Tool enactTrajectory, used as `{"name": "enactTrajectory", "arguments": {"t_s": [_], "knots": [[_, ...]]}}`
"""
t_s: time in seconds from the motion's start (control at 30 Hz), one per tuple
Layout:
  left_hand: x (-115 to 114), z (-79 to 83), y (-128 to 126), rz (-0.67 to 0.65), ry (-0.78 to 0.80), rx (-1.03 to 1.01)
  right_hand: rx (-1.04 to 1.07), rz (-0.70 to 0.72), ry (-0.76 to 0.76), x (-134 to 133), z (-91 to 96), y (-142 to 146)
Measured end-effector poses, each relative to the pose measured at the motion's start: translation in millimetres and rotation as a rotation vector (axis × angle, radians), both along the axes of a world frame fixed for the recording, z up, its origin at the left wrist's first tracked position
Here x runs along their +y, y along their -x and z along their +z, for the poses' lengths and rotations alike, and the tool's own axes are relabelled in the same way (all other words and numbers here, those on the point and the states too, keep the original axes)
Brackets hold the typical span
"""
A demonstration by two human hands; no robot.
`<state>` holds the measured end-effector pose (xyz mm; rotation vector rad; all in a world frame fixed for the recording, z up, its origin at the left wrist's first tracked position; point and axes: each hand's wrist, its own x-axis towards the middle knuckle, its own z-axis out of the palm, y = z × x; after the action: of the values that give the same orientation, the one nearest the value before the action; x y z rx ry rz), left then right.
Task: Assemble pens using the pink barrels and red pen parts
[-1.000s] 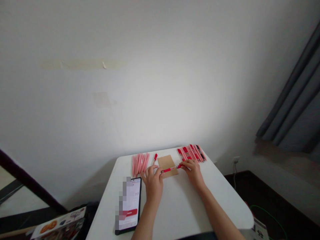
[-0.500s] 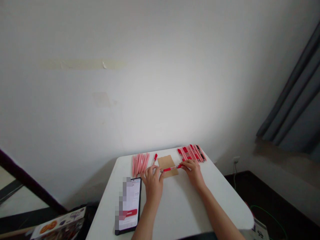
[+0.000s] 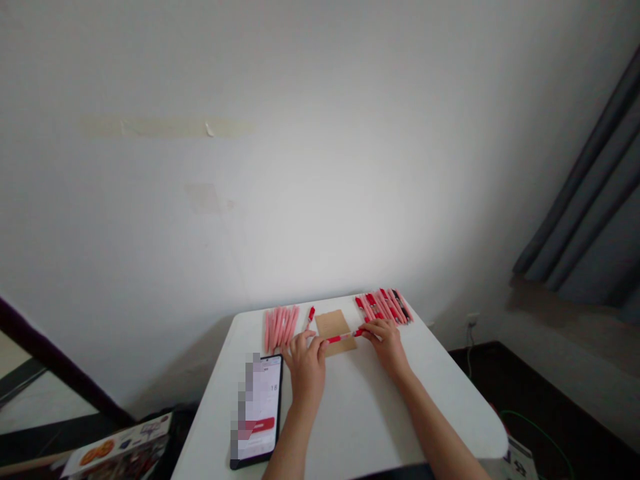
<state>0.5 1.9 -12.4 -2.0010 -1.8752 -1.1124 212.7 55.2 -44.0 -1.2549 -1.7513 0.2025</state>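
My left hand (image 3: 306, 360) is closed on one end of a red-and-clear pen (image 3: 333, 340). The pen lies crosswise above a brown piece of card (image 3: 332, 325). My right hand (image 3: 385, 343) pinches a red pen part (image 3: 358, 333) at the other end, in line with the pen. A narrow break shows between the two pieces; whether they still touch I cannot tell. Beyond my left fingers lies a loose pen part with a red end (image 3: 311, 313). A row of pink pens (image 3: 281, 327) is left of it. Red, pink and black pens (image 3: 384, 307) lie together past my right hand.
A phone (image 3: 263, 407) with a lit screen rests left of my left forearm on the white table (image 3: 360, 413). The wall (image 3: 320, 200) rises behind the table's far edge. A printed box (image 3: 120, 447) stands low at the left.
Between my hands, the red part at the right looks slightly separated from the pen body. Both hands are nearly where they were. The number on the phone screen went from 17 to 18.
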Motion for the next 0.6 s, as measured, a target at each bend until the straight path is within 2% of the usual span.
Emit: {"name": "enactTrajectory", "arguments": {"t_s": [0.6], "knots": [[-1.0, 4.2, 1.6, 0.053, -0.047, -0.042, 0.011, -0.021, -0.013, 0.4, 0.8, 0.2]]}}
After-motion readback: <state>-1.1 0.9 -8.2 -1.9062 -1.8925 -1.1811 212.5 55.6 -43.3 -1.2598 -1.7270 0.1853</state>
